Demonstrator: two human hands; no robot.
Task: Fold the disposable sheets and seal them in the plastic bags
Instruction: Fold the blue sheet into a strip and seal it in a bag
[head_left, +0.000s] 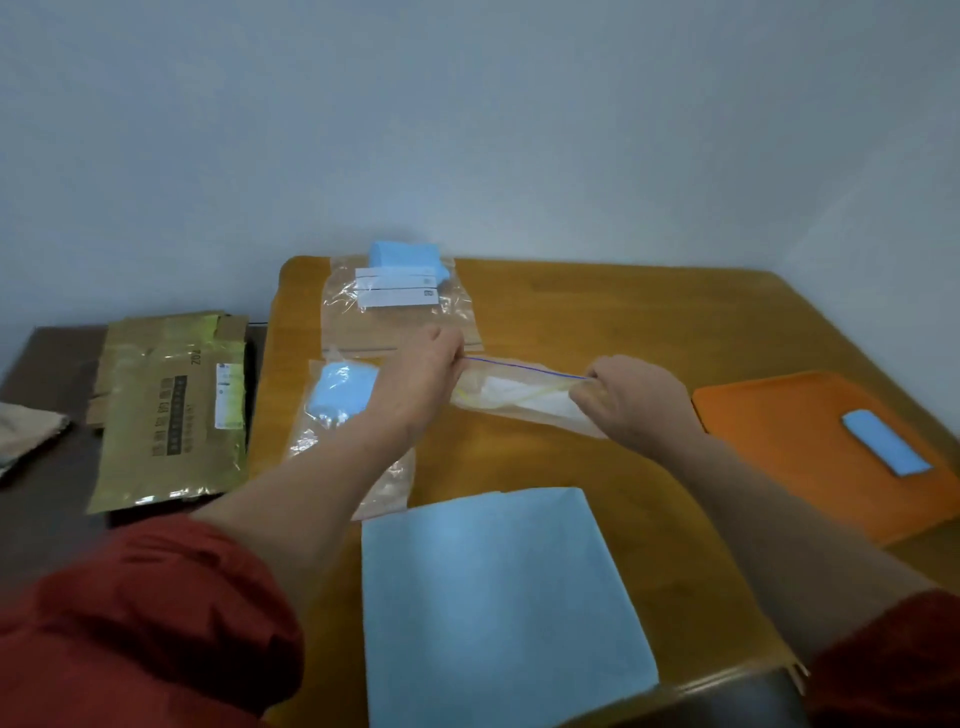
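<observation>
Blue sheet partly beyond bottom edge.

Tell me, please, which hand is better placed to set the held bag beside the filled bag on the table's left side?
Left, probably. The left hand pinches one zip end of the held bag, right next to the filled bag; the right hand grips the other end, nearer the orange mat.

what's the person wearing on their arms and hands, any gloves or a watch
Both arms wear red fabric sleeves, the left sleeve and the right sleeve, bunched up in soft folds near the elbows, which leaves the forearms bare. The left hand and the right hand are ungloved. No watch, ring or bracelet shows.
</observation>
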